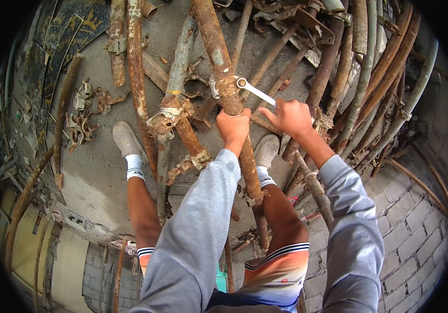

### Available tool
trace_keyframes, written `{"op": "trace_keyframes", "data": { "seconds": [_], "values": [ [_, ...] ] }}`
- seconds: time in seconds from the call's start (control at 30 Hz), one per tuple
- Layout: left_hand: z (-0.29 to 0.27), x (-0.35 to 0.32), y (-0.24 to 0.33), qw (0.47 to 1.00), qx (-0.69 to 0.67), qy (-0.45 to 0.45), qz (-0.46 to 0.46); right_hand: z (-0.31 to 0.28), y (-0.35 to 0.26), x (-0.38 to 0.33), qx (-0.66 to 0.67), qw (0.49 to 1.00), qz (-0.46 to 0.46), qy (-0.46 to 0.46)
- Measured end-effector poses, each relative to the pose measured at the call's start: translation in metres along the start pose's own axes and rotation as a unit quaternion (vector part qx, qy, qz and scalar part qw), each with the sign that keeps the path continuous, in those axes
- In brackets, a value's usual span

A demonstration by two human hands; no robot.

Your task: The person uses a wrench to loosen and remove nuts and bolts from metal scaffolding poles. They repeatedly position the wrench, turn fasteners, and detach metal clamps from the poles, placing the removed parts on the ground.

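My left hand [234,127] is closed round a thick, rusty scaffold pipe [216,46] that slants up between my legs toward the top of the view. In my right hand [291,118] is a silver wrench [258,93], gripped by its lower end. Its ring end reaches the right side of the pipe, just above my left hand, at a clamp [215,86] fixed round the pipe. Whether the ring sits fully on a nut there is too small to tell. A greyish pipe [181,57] with a rusty coupler [165,121] lies to the left.
Loose clamps [81,128] lie on the concrete floor [92,180] at the left. Many rusty pipes [375,78] are heaped along the right, above a block wall [411,242]. Threaded rods [273,56] and metal brackets crowd the far side. My feet stand either side of the pipes.
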State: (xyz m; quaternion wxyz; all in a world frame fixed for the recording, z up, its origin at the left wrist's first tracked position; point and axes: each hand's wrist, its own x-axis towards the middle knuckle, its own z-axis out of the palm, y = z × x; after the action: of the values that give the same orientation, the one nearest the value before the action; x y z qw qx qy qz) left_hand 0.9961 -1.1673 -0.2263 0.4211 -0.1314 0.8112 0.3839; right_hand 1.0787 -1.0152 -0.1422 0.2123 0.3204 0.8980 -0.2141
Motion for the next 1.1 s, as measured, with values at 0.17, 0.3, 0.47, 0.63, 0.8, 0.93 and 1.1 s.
{"op": "trace_keyframes", "data": {
  "seconds": [0.17, 0.3, 0.47, 0.63, 0.8, 0.93, 1.1],
  "values": [
    [-0.004, 0.0, 0.0, 0.999, -0.035, -0.027, -0.001, 0.006, 0.032, 0.016, -0.044, 0.996, -0.075, 0.008],
    [0.0, 0.002, -0.001, 0.996, -0.063, -0.011, 0.066, -0.003, 0.05, 0.037, -0.079, 0.987, -0.142, -0.013],
    [0.001, 0.012, 0.006, 0.998, -0.03, -0.025, 0.041, 0.006, 0.057, 0.05, -0.087, 0.987, -0.132, 0.012],
    [-0.009, 0.014, 0.0, 0.995, -0.08, -0.052, 0.031, 0.017, 0.022, 0.031, -0.107, 0.992, -0.001, 0.063],
    [-0.019, 0.029, -0.004, 0.99, -0.113, -0.088, -0.01, 0.086, -0.019, 0.024, -0.031, 0.927, 0.163, 0.336],
    [-0.023, 0.045, -0.006, 0.992, -0.088, -0.094, 0.018, 0.064, 0.004, 0.056, -0.038, 0.958, 0.078, 0.271],
    [-0.012, 0.054, -0.027, 0.997, -0.047, -0.028, 0.059, 0.001, 0.002, 0.047, -0.077, 0.993, -0.045, 0.074]
  ]
}}
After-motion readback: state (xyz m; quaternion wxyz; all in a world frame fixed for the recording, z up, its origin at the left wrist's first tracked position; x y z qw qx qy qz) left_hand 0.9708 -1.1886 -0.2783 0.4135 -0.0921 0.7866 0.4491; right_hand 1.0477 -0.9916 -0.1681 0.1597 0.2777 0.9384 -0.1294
